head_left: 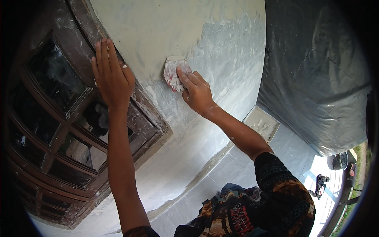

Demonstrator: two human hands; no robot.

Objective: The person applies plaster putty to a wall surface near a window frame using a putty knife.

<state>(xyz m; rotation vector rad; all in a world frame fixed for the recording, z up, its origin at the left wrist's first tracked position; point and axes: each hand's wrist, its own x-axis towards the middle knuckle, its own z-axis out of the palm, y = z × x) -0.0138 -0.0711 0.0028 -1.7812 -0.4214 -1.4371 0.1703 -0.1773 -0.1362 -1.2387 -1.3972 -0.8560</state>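
Note:
My right hand (197,93) is closed on a flat putty scraper (175,71), its face smeared white with some red showing through. The scraper's upper edge lies against the wall (237,51), along the border between a cream coat of filler above and a greyer, patchy surface. My left hand (113,77) rests flat with fingers stretched out on the brown wooden frame (140,98) of a window or door. A white speck sits on its thumb. Nothing is held in that hand.
Glass panes (55,75) fill the wooden panel at left. A shallow tray (262,122) with pale material lies on the tiled floor (233,170) by the wall. Dark plastic sheeting (316,71) hangs at right. A bucket (340,161) stands beyond it.

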